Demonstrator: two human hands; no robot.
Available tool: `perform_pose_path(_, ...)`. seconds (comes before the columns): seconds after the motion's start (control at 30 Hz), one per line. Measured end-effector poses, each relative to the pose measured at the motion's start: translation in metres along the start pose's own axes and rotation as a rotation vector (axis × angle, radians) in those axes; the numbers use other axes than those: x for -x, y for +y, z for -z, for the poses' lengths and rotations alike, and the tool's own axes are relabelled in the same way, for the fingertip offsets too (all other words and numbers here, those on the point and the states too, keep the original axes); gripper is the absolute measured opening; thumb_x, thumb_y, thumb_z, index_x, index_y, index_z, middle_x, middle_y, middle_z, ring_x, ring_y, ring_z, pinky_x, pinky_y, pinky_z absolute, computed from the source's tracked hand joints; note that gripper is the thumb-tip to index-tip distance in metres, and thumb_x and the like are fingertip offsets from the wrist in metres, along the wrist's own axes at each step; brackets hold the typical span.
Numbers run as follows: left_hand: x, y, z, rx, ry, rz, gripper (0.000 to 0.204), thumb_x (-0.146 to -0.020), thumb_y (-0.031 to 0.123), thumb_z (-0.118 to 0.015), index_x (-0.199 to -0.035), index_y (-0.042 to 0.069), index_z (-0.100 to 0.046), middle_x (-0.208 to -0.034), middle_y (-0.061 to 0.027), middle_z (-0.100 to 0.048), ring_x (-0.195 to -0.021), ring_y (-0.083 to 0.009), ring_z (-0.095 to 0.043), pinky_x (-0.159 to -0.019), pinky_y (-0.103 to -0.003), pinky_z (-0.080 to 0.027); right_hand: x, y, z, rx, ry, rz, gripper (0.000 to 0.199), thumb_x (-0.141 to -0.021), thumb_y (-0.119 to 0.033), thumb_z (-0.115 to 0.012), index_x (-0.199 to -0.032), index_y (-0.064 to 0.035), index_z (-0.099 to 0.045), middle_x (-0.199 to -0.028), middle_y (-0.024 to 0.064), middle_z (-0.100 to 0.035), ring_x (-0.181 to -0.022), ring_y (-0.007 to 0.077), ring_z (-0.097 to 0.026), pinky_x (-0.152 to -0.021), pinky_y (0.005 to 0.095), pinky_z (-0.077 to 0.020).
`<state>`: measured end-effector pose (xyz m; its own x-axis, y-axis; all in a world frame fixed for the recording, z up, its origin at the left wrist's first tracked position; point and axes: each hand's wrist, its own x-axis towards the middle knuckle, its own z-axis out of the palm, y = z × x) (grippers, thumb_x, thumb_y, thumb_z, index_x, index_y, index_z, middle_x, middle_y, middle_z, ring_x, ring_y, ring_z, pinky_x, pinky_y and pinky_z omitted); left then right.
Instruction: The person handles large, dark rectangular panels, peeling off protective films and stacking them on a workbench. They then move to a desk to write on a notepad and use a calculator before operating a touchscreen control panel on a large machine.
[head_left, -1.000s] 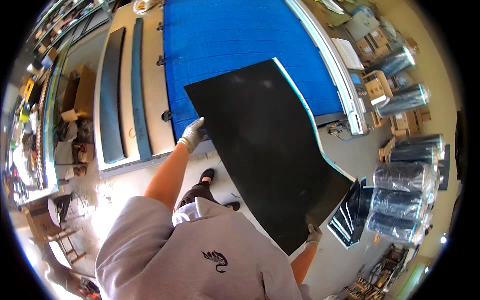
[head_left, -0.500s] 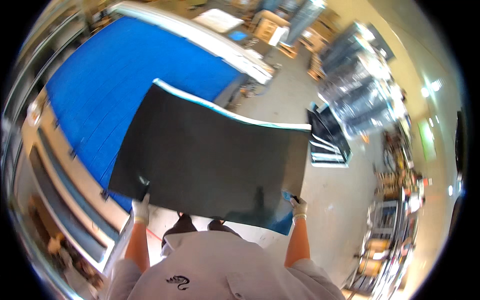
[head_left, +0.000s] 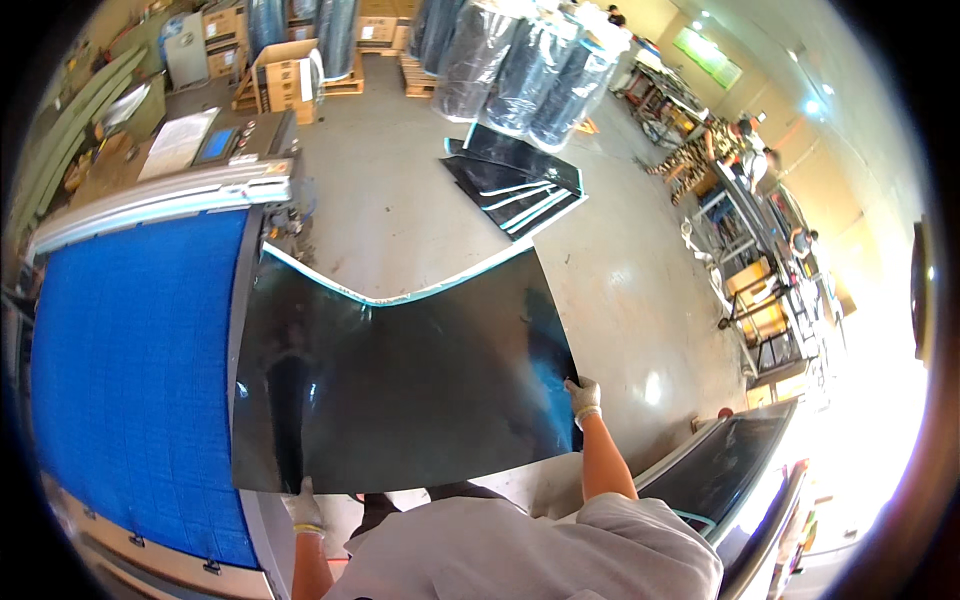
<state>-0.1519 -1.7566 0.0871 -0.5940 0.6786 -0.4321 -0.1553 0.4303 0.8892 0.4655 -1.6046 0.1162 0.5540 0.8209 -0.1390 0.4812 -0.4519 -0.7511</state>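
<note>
A large, glossy black sheet [head_left: 420,390] with a white and light-blue strip along its far edge hangs between my gloved hands, sagging in the middle. My left hand [head_left: 304,508] pinches its near edge toward the left corner. At its right side, my right hand [head_left: 584,398] grips the edge, thumb on top; the fingers beneath are hidden. Beyond the sheet, a fanned pile of similar black sheets [head_left: 515,180] with pale edges lies on the grey floor [head_left: 630,300].
To my left stands a machine bed with a blue surface [head_left: 140,380] and a white rail [head_left: 170,205]. Plastic-wrapped rolls [head_left: 490,70] and a cardboard box [head_left: 285,85] stand ahead. Other people [head_left: 740,145] are by benches at the right. A framed dark panel [head_left: 725,465] is close on my right.
My view has swung to the right, so the blue bed now lies fully at my left. The sheet came along in both hands, away from over the bed, and the floor pile appears straight ahead.
</note>
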Motion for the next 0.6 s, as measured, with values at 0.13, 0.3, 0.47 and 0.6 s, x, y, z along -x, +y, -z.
perform_pose_path(0.13, 0.010, 0.070, -0.095, -0.144, -0.066, 0.023, 0.042, -0.084, 0.007, -0.068, -0.122, -0.007, -0.056, -0.124, -0.0182, -0.061, -0.108, -0.0278, -0.060, -0.096, -0.037, -0.044, -0.030, 0.033, 0.039, 0.034, 0.053, -0.090, 0.020, -0.079, -0.016, -0.073, -0.077, 0.0032, -0.068, -0.059, 0.0026, -0.055, -0.055, 0.0113, -0.045, -0.052, 0.0332, -0.0407)
perform_pose_path(0.3, -0.027, 0.066, -0.184, -0.610, -0.066, -0.145, 0.043, -0.085, 0.016, -0.070, -0.117, -0.010, -0.058, -0.119, -0.0218, -0.062, -0.105, -0.0338, -0.061, -0.091, -0.041, -0.046, -0.093, 0.104, 0.084, -0.129, -0.026, -0.216, 0.029, -0.079, -0.019, -0.074, -0.095, 0.0052, -0.069, -0.071, 0.0078, -0.062, -0.064, 0.0120, -0.052, -0.062, 0.0300, -0.0456)
perform_pose_path(0.47, -0.019, 0.110, -0.300, -0.744, -0.084, -0.366, 0.040, -0.086, 0.016, -0.067, -0.114, -0.011, -0.059, -0.114, -0.0222, -0.064, -0.102, -0.0355, -0.061, -0.091, -0.041, -0.046, -0.152, 0.164, 0.132, -0.101, -0.044, -0.273, 0.034, -0.078, -0.020, -0.076, -0.098, 0.0063, -0.068, -0.082, 0.0132, -0.069, -0.072, 0.0192, -0.062, -0.071, 0.0348, -0.0487)
perform_pose_path(0.6, 0.016, 0.191, -0.399, -0.543, -0.200, -0.297, 0.039, -0.087, 0.018, -0.066, -0.113, -0.011, -0.058, -0.107, -0.0219, -0.065, -0.098, -0.0333, -0.061, -0.092, -0.038, -0.044, -0.178, 0.147, 0.154, 0.069, 0.001, -0.298, 0.034, -0.078, -0.020, -0.076, -0.097, 0.0067, -0.068, -0.086, 0.0150, -0.070, -0.078, 0.0236, -0.065, -0.073, 0.0373, -0.0494)
